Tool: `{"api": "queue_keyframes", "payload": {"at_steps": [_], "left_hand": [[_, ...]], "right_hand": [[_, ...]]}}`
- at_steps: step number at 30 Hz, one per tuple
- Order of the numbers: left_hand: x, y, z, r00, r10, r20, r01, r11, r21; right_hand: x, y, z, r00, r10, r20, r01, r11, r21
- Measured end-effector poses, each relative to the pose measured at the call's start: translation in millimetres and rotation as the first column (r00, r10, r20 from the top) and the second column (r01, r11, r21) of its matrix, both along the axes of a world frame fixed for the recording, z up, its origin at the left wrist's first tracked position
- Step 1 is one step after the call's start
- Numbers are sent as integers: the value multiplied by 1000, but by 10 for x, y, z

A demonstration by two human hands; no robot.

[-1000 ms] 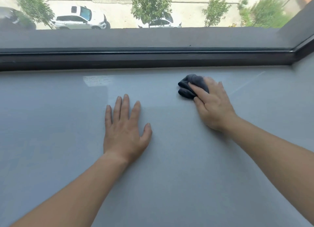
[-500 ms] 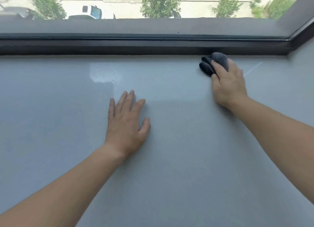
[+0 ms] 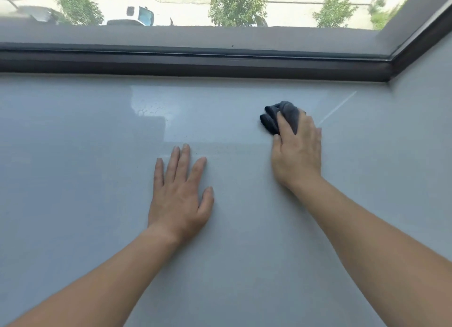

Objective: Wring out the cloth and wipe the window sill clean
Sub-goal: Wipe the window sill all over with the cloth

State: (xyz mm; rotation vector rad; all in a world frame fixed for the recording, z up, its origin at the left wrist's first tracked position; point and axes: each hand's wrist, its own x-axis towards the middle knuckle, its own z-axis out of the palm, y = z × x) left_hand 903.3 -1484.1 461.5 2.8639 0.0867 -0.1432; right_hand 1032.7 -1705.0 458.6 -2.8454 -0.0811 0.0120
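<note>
On the pale grey window sill [image 3: 73, 204], right of centre and short of the dark window frame [image 3: 195, 64], a bunched dark cloth [image 3: 274, 121] lies under the right hand [image 3: 297, 153], whose fingers press down over it. Left hand [image 3: 179, 199] rests flat, fingers spread, holding nothing, well apart from the cloth.
</note>
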Motion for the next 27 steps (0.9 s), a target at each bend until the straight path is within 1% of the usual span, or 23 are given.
{"api": "queue_keyframes", "payload": {"at_steps": [1,3,5,6,7,8,10,11,12,13,14,15,17,18,19,20,21,22,23,24,25,26,27], "left_hand": [[-2,-2,0,1000,2,1,-2,1000,-2],[6,-1,-3,1000,6,9,-6,1000,-5],[8,1,-9,1000,7,21,-7,1000,-14],[4,3,-12,1000,9,26,-9,1000,-20],[3,3,-13,1000,11,27,-10,1000,-23],[9,2,-16,1000,12,24,-12,1000,-22],[14,-5,-20,1000,13,18,-13,1000,-5],[14,-7,-23,1000,10,14,-10,1000,8],[13,-9,-26,1000,9,8,-9,1000,20],[8,-11,-24,1000,11,-2,-11,999,30],[8,-14,-19,1000,13,-14,-13,999,36],[7,-16,-13,1000,14,-24,-13,999,39],[8,-8,1,1000,15,-24,-15,1000,24],[7,0,6,1000,17,-16,-17,1000,-2],[7,6,10,1000,20,-5,-20,999,-38],[4,14,12,1000,26,6,-26,997,-74],[-1,23,11,999,33,15,-31,994,-100],[-2,29,5,999,35,21,-32,993,-114],[-2,30,-3,999,34,20,-31,993,-117],[1,32,-11,999,32,16,-30,993,-111],[5,36,-15,1000,28,10,-27,995,-100],[9,41,-17,1000,23,-2,-23,996,-87],[15,45,-15,1000,17,-16,-18,997,-81]], "right_hand": [[-213,82,-7,995,103,5,-103,994,23],[-652,143,-9,941,337,28,-338,940,49],[-814,50,-6,884,468,-3,-468,883,42],[-748,-16,-9,871,492,-7,-492,870,36],[-637,-75,-8,883,469,-2,-469,883,15],[-509,-128,-7,916,401,-1,-401,916,-7],[-274,-185,11,983,185,-1,-185,983,-1],[-244,-170,13,996,92,-6,-92,996,22],[-301,-105,17,999,40,-5,-40,998,42],[-448,-21,9,999,43,4,-43,997,57],[-672,56,4,995,96,14,-96,993,73],[-934,110,5,982,185,25,-187,979,81],[-1382,95,20,928,371,18,-371,925,79],[-1464,30,14,904,427,10,-426,902,68],[-1432,-48,8,895,446,12,-446,893,56],[-1343,-115,7,911,412,15,-412,910,35],[-1235,-155,5,942,335,9,-335,942,24],[-1128,-161,7,975,221,5,-221,975,22],[-1063,-135,6,994,109,-5,-109,993,35],[-1063,-70,3,999,33,-5,-32,998,47],[-1135,6,6,1000,4,4,-4,998,56],[-1271,76,9,999,30,11,-31,998,63],[-1459,117,9,994,105,13,-106,992,74]]}}
